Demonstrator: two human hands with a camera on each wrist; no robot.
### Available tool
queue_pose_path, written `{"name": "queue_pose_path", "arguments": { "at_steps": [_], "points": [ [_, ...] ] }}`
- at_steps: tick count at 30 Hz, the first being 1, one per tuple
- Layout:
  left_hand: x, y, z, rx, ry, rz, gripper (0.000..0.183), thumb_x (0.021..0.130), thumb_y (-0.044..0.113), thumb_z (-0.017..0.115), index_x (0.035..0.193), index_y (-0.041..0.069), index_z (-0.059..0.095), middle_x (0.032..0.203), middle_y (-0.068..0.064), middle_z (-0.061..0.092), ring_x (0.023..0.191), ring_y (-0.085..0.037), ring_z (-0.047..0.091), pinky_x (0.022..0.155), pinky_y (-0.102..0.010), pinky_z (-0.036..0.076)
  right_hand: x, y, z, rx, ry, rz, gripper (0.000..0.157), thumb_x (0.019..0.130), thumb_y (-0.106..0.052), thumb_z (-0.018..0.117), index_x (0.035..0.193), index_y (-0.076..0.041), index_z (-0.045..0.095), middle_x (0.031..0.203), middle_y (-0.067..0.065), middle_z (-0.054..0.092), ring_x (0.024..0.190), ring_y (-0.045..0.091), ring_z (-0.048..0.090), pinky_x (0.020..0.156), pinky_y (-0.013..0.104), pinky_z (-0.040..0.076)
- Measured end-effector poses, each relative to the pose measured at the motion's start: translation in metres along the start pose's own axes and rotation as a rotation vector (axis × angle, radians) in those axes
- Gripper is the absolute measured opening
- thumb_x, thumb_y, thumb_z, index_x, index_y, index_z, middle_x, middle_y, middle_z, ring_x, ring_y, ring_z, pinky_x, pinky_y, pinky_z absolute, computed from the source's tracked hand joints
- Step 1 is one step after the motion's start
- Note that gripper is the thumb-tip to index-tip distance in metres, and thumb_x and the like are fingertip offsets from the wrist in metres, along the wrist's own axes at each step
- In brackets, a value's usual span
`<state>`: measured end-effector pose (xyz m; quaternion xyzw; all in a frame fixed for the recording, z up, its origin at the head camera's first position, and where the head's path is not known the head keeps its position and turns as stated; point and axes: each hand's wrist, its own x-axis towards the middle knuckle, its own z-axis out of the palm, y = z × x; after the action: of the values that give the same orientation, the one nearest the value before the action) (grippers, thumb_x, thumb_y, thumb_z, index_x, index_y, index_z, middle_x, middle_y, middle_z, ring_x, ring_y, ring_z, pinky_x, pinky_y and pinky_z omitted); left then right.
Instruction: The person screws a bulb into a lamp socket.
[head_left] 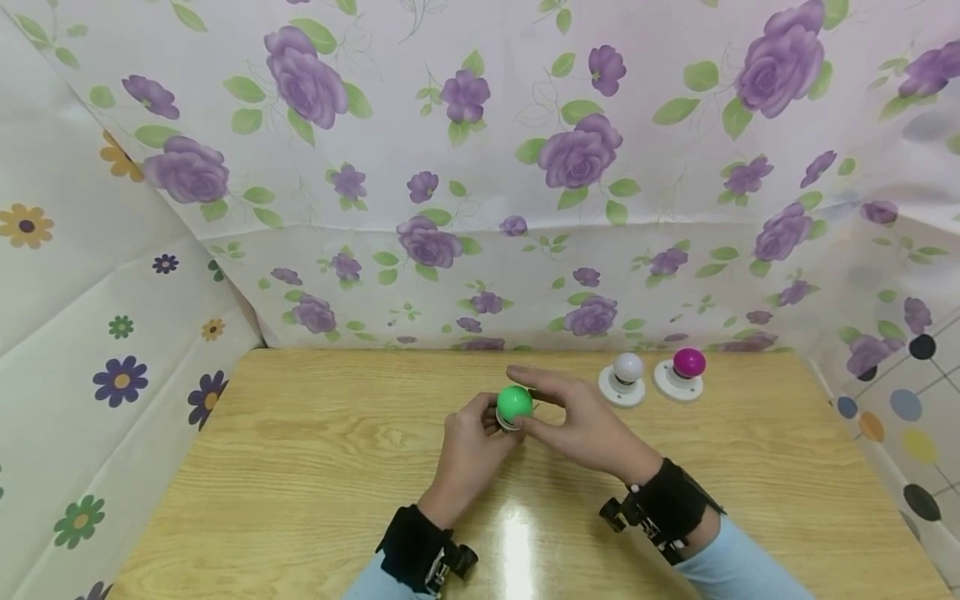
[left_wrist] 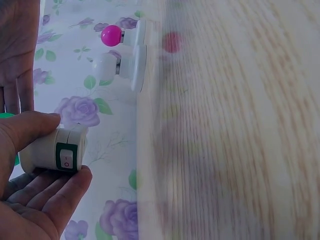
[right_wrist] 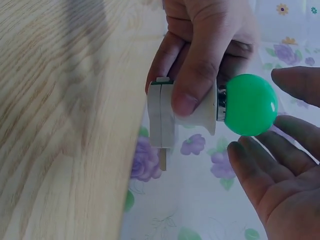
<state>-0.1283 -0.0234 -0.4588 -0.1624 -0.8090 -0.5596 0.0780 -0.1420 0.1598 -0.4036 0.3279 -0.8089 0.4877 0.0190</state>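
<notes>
My left hand (head_left: 476, 446) grips a white plug-in lamp socket (right_wrist: 192, 110), thumb on one side and fingers round the other. A rocker switch (left_wrist: 66, 157) with a dark green surround sits on the socket's side, and a flat metal prong (right_wrist: 163, 159) sticks out of its base. A round green bulb (head_left: 514, 403) is seated in the socket, its metal collar showing at the mouth. My right hand (head_left: 581, 421) surrounds the bulb with its fingers spread and mostly straight, fingertips close to the green globe.
At the back right of the wooden table (head_left: 322, 467) stand two round white lamp bases, one with a white bulb (head_left: 627, 367), the other with a magenta bulb (head_left: 689, 362). Flowered sheeting (head_left: 450, 183) hangs behind the table and along both sides.
</notes>
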Motion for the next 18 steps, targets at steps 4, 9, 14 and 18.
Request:
{"name": "queue_pose_path", "arguments": {
  "at_steps": [4, 9, 14, 18],
  "points": [
    [0.000, 0.000, -0.001, -0.007, -0.006, 0.000, 0.039, 0.083, 0.027, 0.070, 0.114, 0.008, 0.057, 0.105, -0.005, 0.061, 0.093, -0.008, 0.060, 0.076, -0.025, 0.049, 0.001, -0.015, 0.001, 0.043, -0.010, 0.008, 0.054, 0.085, -0.010, 0.067, 0.135, -0.011, 0.048, 0.136, 0.006, 0.046, 0.119, 0.019, 0.047, 0.095, 0.044, 0.039],
    [-0.001, 0.000, -0.002, -0.021, -0.008, 0.000, 0.039, 0.084, 0.027, 0.069, 0.115, 0.007, 0.057, 0.105, -0.006, 0.062, 0.093, -0.008, 0.060, 0.076, -0.025, 0.049, 0.002, -0.033, -0.002, 0.075, -0.024, 0.020, 0.048, 0.086, -0.003, 0.064, 0.131, -0.003, 0.050, 0.133, 0.010, 0.048, 0.119, 0.025, 0.047, 0.095, 0.046, 0.038],
    [-0.002, 0.000, -0.001, -0.026, -0.015, -0.007, 0.039, 0.084, 0.027, 0.069, 0.116, 0.009, 0.057, 0.106, -0.005, 0.061, 0.093, -0.008, 0.060, 0.077, -0.025, 0.049, 0.002, -0.036, -0.003, 0.062, -0.010, 0.049, 0.044, 0.084, -0.003, 0.065, 0.127, -0.004, 0.054, 0.130, 0.013, 0.051, 0.119, 0.024, 0.048, 0.096, 0.043, 0.038],
    [-0.002, 0.000, -0.001, -0.019, -0.016, -0.012, 0.039, 0.084, 0.026, 0.069, 0.116, 0.009, 0.057, 0.106, -0.005, 0.061, 0.094, -0.008, 0.060, 0.077, -0.025, 0.049, 0.001, -0.020, 0.001, 0.040, 0.011, 0.044, 0.044, 0.083, -0.008, 0.068, 0.126, -0.009, 0.057, 0.129, 0.007, 0.053, 0.117, 0.018, 0.049, 0.094, 0.039, 0.040]
  ]
}}
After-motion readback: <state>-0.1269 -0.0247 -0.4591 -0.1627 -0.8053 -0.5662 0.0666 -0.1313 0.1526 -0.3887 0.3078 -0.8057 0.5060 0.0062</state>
